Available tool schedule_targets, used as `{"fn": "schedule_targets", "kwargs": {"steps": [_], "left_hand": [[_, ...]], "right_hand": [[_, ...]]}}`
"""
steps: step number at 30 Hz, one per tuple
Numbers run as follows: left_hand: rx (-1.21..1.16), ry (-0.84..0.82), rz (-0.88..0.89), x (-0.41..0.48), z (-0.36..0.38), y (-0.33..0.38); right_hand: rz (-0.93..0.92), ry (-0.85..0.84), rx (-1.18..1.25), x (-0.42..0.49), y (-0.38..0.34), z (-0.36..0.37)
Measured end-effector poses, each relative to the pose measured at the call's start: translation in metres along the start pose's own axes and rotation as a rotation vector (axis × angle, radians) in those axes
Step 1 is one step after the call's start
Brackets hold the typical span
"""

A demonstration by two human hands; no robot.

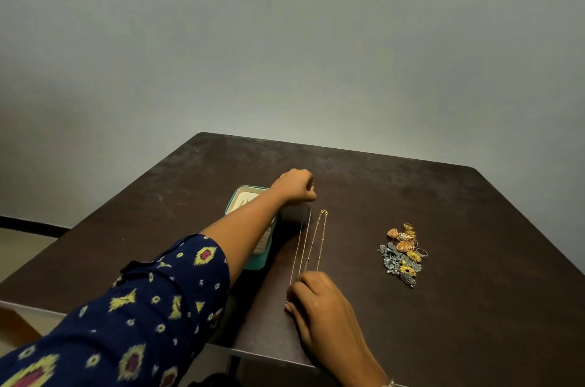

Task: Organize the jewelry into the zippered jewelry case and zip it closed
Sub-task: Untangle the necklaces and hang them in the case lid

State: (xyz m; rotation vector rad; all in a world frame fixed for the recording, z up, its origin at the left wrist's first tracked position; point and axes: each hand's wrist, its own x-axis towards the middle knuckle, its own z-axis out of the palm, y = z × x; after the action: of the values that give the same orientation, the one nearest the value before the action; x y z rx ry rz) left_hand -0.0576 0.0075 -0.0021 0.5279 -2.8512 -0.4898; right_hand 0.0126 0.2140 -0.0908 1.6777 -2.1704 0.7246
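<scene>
- Left hand (pixel 296 187), stretched out from my navy sleeve with yellow motifs (pixel 142 307), has its fingers curled and pinches the far end of a fine plain gold chain (pixel 302 244).
- Under that forearm sits the teal zippered jewelry case with a cream lining (pixel 254 263), open, at 9 o'clock from the chains.
- From my left hand at 12 o'clock, the fine chain runs doubled and taut to 6 o'clock.
- Just beside it, at 3 o'clock, a beaded gold chain (pixel 320 237) lies flat on the dark brown table (pixel 459 212).
- My right hand (pixel 319 298) has its fingers bent over the fine chain's near end, holding it.
- Well apart at 3 o'clock lies a heap of gold and silver earrings and rings (pixel 402 255).
</scene>
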Motion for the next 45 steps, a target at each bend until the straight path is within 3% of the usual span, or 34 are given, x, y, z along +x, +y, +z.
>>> {"fn": "schedule_targets", "kwargs": {"steps": [7,15,25,29,33,37,45], "left_hand": [[-0.447,0.021,-0.028,-0.021,-0.029,0.004],[-0.712,-0.026,-0.043,-0.047,-0.052,0.007],[-1.081,0.051,-0.211,-0.083,-0.080,0.015],[-1.198,0.104,-0.245,-0.100,-0.084,0.021],[-1.214,0.156,-0.254,-0.127,-0.081,0.024],[-1.249,0.149,-0.277,-0.160,-0.076,0.028],[-1.367,0.058,-0.347,-0.208,-0.060,0.035]], "right_hand": [[-0.140,0.016,0.024,-0.001,-0.001,-0.005],[-0.250,-0.003,0.131,-0.008,-0.005,-0.012],[-0.032,-0.170,0.527,0.012,-0.013,-0.041],[0.247,-0.094,0.958,0.023,-0.021,-0.061],[0.580,-0.134,1.355,0.032,-0.021,-0.083],[0.646,-0.123,1.391,0.035,-0.024,-0.099],[0.510,-0.109,1.292,0.033,-0.047,-0.102]]}}
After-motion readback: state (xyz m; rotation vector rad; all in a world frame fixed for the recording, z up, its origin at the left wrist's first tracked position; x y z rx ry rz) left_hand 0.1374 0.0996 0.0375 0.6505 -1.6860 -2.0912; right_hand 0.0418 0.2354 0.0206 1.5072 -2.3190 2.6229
